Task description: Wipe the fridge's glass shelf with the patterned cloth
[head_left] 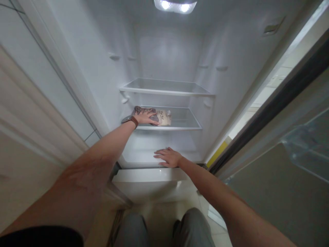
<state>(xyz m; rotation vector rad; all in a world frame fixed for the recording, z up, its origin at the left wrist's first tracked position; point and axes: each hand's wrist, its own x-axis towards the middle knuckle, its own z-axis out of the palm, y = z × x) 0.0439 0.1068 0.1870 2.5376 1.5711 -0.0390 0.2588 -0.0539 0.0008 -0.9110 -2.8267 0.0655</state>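
Note:
My left hand (147,118), with a brown band at its wrist, lies with spread fingers on a dark patterned bag (145,109) on the lower glass shelf (181,118) of a fridge. Against that bag's right side sits a beige packet (164,117) with dark lettering, close to my fingertips. Part of the dark bag is hidden under the hand. A rounded grey object (126,119) shows beside my left wrist; I cannot tell what it is. Lower down, my right hand (168,157) is open and empty, fingers spread, at the front of the fridge's white floor (138,151).
Above is another glass shelf (167,85), and a lit lamp (176,6) is at the top. The fridge door (277,192) stands open on the right. A white front panel (151,175) lies below the opening, with my knees (195,226) close to it.

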